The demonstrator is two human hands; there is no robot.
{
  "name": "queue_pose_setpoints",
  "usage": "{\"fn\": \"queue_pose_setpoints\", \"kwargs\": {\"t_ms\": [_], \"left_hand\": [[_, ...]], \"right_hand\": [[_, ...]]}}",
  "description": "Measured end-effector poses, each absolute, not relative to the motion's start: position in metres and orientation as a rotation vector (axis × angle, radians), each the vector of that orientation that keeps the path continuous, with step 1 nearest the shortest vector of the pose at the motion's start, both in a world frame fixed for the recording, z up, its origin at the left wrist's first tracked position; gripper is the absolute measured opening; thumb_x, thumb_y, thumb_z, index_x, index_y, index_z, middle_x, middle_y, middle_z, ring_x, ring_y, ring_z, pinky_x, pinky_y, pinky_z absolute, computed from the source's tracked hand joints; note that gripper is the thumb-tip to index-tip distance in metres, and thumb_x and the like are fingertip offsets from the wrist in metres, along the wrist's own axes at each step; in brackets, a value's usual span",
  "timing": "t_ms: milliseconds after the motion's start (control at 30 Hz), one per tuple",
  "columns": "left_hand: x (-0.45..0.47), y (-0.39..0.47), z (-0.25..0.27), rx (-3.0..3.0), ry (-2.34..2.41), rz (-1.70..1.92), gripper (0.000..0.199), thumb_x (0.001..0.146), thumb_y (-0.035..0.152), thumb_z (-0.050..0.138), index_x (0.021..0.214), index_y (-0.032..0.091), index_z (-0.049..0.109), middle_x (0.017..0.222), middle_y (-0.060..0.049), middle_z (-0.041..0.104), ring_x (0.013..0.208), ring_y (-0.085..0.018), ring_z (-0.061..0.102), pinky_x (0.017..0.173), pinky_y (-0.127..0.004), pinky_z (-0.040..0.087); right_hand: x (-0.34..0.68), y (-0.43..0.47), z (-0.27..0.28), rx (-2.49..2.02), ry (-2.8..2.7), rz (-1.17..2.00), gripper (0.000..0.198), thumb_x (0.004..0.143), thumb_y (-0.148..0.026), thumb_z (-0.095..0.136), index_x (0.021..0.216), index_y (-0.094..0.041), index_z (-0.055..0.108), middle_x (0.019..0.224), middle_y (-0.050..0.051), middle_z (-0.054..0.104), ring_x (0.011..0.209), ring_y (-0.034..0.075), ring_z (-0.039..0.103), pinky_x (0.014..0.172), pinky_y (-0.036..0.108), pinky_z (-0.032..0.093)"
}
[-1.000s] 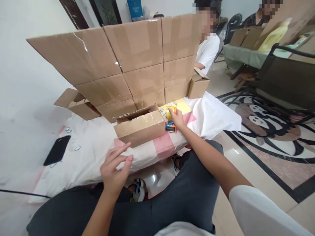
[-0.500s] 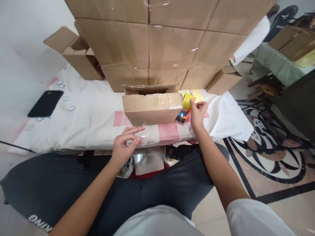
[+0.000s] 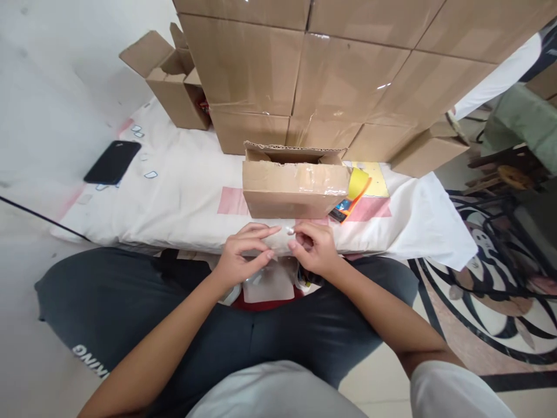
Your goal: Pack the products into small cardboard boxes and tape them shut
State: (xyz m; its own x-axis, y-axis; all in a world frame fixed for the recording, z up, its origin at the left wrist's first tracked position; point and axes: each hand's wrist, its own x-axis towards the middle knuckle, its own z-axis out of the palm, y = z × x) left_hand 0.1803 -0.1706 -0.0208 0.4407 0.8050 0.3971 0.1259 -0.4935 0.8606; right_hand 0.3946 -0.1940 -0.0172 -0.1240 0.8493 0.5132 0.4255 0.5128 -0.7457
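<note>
Left hand (image 3: 243, 251) within my view hangs near the cloth's front edge, thumb and fingers parted. Just beside it, the right hand (image 3: 314, 247) curls loosely; a tiny, shiny whitish piece (image 3: 289, 230) sits by its index fingertip, gripped or not I cannot tell. Beyond stands an open-topped brown cardboard box (image 3: 296, 194) on white-and-pink cloth (image 3: 183, 197), an orange-edged blue-and-black packet (image 3: 344, 205) at its right. Farther back rises a tall brown cardboard panel (image 3: 348, 75).

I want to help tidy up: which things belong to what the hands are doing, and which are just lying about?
Probably in use:
small shiny thing at the right hand
nearest open box
orange-edged packet beside it

Probably just lying about:
black flat thing
far-left open box
</note>
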Motion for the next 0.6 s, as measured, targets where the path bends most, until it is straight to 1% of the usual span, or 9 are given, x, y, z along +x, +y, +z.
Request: {"fn": "queue_pose_setpoints", "kwargs": {"t_ms": [67, 133, 167, 233, 300, 333, 467, 533, 600], "left_hand": [[0.182, -0.171, -0.022, 1.999, 0.758, 1.078, 0.026, 0.089, 0.037, 0.067, 0.067, 0.025, 0.074, 0.117, -0.009, 0.077, 0.100, -0.025, 0.068, 0.090, -0.046, 0.056], [0.183, -0.171, -0.025, 2.033, 0.785, 1.062, 0.024, 0.088, 0.034, 0.067, 0.067, 0.025, 0.075, 0.115, -0.008, 0.077, 0.097, -0.024, 0.068, 0.088, -0.042, 0.056], [0.184, -0.171, -0.027, 2.020, 0.853, 1.037, 0.021, 0.088, 0.034, 0.067, 0.071, 0.026, 0.077, 0.109, -0.008, 0.079, 0.092, -0.023, 0.069, 0.085, -0.039, 0.056], [0.186, -0.173, -0.030, 1.936, 1.070, 0.943, 0.017, 0.089, 0.033, 0.066, 0.085, 0.027, 0.081, 0.083, -0.004, 0.080, 0.073, -0.018, 0.069, 0.073, -0.032, 0.054], [0.188, -0.176, -0.032, 1.860, 1.293, 0.861, 0.020, 0.089, 0.033, 0.064, 0.098, 0.029, 0.082, 0.058, 0.002, 0.069, 0.055, -0.014, 0.061, 0.062, -0.026, 0.048], [0.189, -0.178, -0.031, 1.856, 1.371, 0.845, 0.022, 0.090, 0.033, 0.063, 0.101, 0.030, 0.082, 0.052, 0.004, 0.064, 0.050, -0.012, 0.058, 0.059, -0.025, 0.044], [0.185, -0.184, -0.014, 1.912, 1.511, 0.813, 0.022, 0.088, 0.032, 0.063, 0.098, 0.032, 0.083, 0.049, 0.006, 0.058, 0.047, -0.011, 0.050, 0.055, -0.025, 0.035], [0.175, -0.180, -0.001, 1.941, 1.588, 0.732, 0.023, 0.086, 0.033, 0.064, 0.100, 0.032, 0.082, 0.048, 0.006, 0.056, 0.046, -0.012, 0.048, 0.054, -0.026, 0.031], [0.159, -0.170, 0.009, 1.968, 1.746, 0.712, 0.030, 0.084, 0.036, 0.066, 0.110, 0.030, 0.080, 0.047, 0.006, 0.054, 0.047, -0.014, 0.047, 0.054, -0.027, 0.029]], "right_hand": [[0.382, -0.195, -0.021, -1.148, -1.638, 0.827, 0.028, 0.090, -0.047, 0.066, 0.086, -0.019, 0.069, 0.057, -0.003, 0.054, 0.047, 0.011, 0.046, 0.047, 0.025, 0.038], [0.378, -0.195, -0.020, -1.147, -1.517, 0.913, 0.030, 0.093, -0.046, 0.063, 0.080, -0.019, 0.069, 0.060, -0.002, 0.059, 0.050, 0.011, 0.051, 0.047, 0.024, 0.040], [0.378, -0.195, -0.018, -1.131, -1.510, 0.861, 0.030, 0.094, -0.044, 0.063, 0.077, -0.019, 0.068, 0.061, -0.001, 0.060, 0.052, 0.012, 0.052, 0.048, 0.024, 0.041], [0.383, -0.194, -0.013, -1.050, -1.621, 0.633, 0.022, 0.095, -0.034, 0.064, 0.078, -0.020, 0.069, 0.061, 0.000, 0.060, 0.052, 0.012, 0.052, 0.049, 0.025, 0.040], [0.389, -0.193, -0.009, -0.901, -1.792, 0.375, 0.010, 0.094, -0.023, 0.065, 0.087, -0.021, 0.072, 0.060, -0.001, 0.058, 0.050, 0.011, 0.049, 0.049, 0.026, 0.039], [0.391, -0.192, -0.008, -0.824, -1.853, 0.270, 0.007, 0.093, -0.019, 0.065, 0.092, -0.021, 0.072, 0.060, -0.001, 0.058, 0.050, 0.011, 0.048, 0.049, 0.027, 0.038], [0.397, -0.185, -0.011, -0.676, -1.949, 0.045, 0.009, 0.091, -0.018, 0.067, 0.099, -0.023, 0.071, 0.059, -0.001, 0.057, 0.050, 0.012, 0.048, 0.049, 0.028, 0.037], [0.398, -0.184, -0.010, -0.645, -1.967, 0.052, 0.005, 0.093, -0.023, 0.066, 0.096, -0.024, 0.070, 0.058, -0.002, 0.056, 0.049, 0.013, 0.049, 0.048, 0.028, 0.038], [0.398, -0.187, -0.004, -0.625, -1.858, 0.131, 0.006, 0.095, -0.023, 0.063, 0.094, -0.025, 0.069, 0.060, 0.000, 0.060, 0.049, 0.013, 0.051, 0.048, 0.028, 0.040]]}}
